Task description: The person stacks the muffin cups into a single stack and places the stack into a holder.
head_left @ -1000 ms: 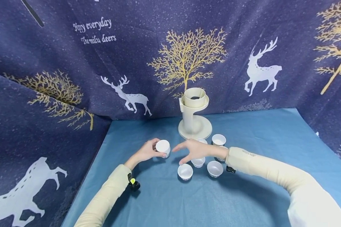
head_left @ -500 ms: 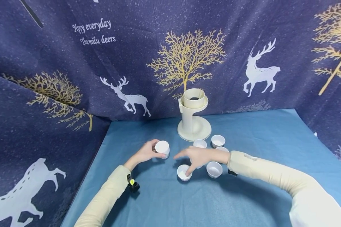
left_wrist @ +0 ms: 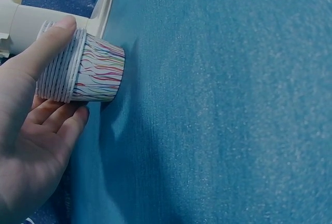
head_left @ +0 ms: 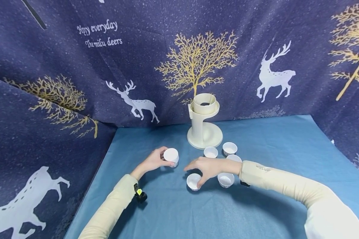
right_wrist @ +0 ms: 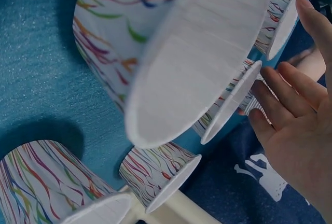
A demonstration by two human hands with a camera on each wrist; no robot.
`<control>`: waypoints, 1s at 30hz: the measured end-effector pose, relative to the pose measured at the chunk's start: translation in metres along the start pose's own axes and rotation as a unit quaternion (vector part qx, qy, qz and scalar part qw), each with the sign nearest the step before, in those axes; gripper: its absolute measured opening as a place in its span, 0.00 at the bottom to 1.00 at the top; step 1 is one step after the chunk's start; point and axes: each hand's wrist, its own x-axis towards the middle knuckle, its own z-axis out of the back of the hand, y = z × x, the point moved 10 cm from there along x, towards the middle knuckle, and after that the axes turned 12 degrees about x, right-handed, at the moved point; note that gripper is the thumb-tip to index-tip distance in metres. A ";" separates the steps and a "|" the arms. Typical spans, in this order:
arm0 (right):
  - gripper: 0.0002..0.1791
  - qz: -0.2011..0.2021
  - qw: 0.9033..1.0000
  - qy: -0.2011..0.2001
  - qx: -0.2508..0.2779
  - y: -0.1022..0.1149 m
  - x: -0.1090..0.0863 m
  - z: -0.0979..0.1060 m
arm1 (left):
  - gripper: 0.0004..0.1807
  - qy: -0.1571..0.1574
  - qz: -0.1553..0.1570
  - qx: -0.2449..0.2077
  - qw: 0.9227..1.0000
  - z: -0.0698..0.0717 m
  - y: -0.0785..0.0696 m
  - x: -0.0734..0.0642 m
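My left hand (head_left: 153, 160) grips a stack of nested white paper baking cups (head_left: 171, 156). In the left wrist view the stack (left_wrist: 98, 71) lies sideways between thumb and fingers, several rims bunched together and colourful wavy lines on the outer wall. My right hand (head_left: 210, 167) reaches over the single cups. Its thumb is at the rim of the front-left baking cup (head_left: 193, 182), while the fingers stretch out past that cup's far side. The right wrist view shows this hand (right_wrist: 295, 110) with thumb and fingers spread apart, the thumb tip right at a cup's rim (right_wrist: 280, 24).
More single cups stand around the right hand: a back-left cup (head_left: 210, 152), a back-right cup (head_left: 229, 148), a front-right cup (head_left: 226, 180) and one partly under the wrist (head_left: 234, 158). Behind them rises a cream stand (head_left: 197, 130) with a ring-held cylinder (head_left: 204, 108). Blue cloth (head_left: 179, 212) covers the table.
The right hand has come down and towards me, bringing its thumb from above the front-left cup to that cup's rim. The left hand holds its stack in the same place.
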 end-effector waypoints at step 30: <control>0.32 0.058 0.998 -0.008 -0.005 0.003 0.000 0.000 | 0.28 0.004 0.008 -0.003 1.000 -0.001 0.001 0.000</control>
